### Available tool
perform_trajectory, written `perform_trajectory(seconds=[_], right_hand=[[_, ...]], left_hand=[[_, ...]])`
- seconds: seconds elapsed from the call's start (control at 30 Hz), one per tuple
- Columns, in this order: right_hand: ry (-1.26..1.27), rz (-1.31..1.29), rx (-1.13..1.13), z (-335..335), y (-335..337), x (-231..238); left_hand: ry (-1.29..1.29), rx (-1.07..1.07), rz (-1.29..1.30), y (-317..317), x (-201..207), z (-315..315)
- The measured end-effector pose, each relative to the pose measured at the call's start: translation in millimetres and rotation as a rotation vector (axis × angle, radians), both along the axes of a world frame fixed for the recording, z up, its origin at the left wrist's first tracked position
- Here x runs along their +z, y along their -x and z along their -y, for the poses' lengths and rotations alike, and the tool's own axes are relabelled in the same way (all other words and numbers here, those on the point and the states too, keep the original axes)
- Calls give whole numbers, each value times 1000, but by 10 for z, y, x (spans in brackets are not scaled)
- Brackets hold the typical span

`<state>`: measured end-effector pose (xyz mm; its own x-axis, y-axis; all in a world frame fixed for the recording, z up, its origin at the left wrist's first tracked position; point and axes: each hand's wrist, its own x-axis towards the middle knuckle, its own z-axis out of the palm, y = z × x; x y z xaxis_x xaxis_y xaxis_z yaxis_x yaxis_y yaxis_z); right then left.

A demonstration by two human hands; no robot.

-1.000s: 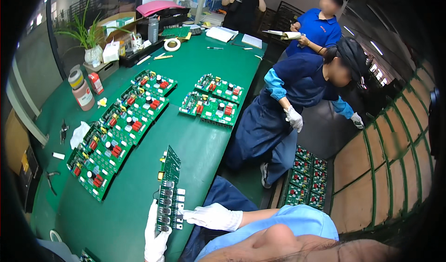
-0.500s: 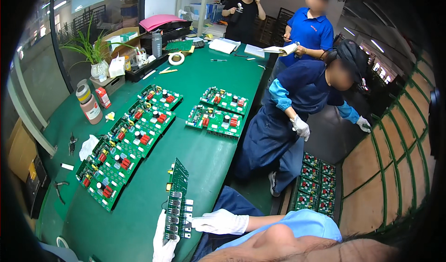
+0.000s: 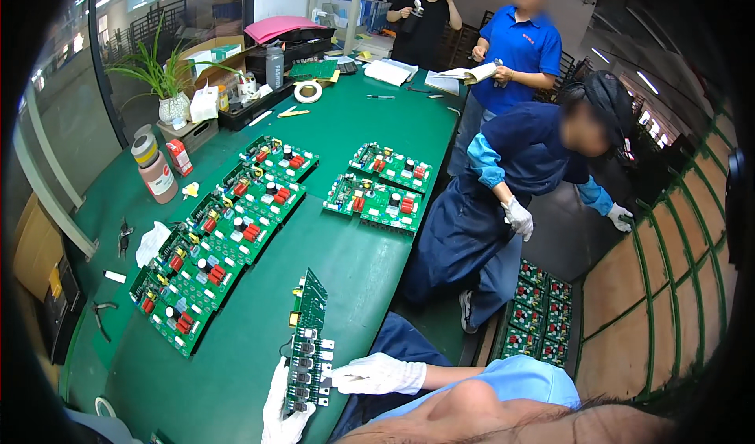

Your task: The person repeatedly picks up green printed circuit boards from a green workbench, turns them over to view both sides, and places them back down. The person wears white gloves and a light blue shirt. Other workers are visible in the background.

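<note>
Both my hands wear white gloves. Near the table's front edge, my left hand (image 3: 281,411) grips the lower end of a green circuit board (image 3: 312,310), which is held up on its edge. A row of black transistors with metal tabs (image 3: 325,356) runs along this board's lower part. From the right, my right hand (image 3: 381,375) reaches in with its fingers pinched together at the tabs. Something small and grey shows at those fingertips, too small to name. Several populated circuit boards (image 3: 224,239) lie in a row on the left, and two boards (image 3: 376,202) lie farther right.
The green table (image 3: 259,318) carries pliers (image 3: 102,318), a crumpled white cloth (image 3: 152,243), a bottle (image 3: 155,173), a tape roll (image 3: 308,92) and a potted plant (image 3: 169,82). At right, a co-worker (image 3: 503,176) bends beside stacked boards (image 3: 539,314) and a wooden rack (image 3: 629,310). Two people stand behind.
The whole view has shifted slightly, so the table and boards appear farther right. My hands keep the same hold on the board, with my right fingers still at its tabs.
</note>
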<state>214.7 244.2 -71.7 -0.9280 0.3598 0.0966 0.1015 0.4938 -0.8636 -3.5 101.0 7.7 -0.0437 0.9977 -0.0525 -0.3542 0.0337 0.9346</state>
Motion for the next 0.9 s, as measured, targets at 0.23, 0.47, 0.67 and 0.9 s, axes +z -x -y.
perform_trajectory(seconds=[0.23,0.47,0.67,0.9], right_hand=[[87,30,-2,-11,-25,50],[91,80,6,-21,-20,-14],[109,132,6,-35,37,150],[130,141,11,-47,28,205]], left_hand=[[-70,101,-113,-85,65,56],[-32,10,2,-43,271,-33],[-87,71,-143,-24,-107,80],[-82,100,-108,-53,-51,83]])
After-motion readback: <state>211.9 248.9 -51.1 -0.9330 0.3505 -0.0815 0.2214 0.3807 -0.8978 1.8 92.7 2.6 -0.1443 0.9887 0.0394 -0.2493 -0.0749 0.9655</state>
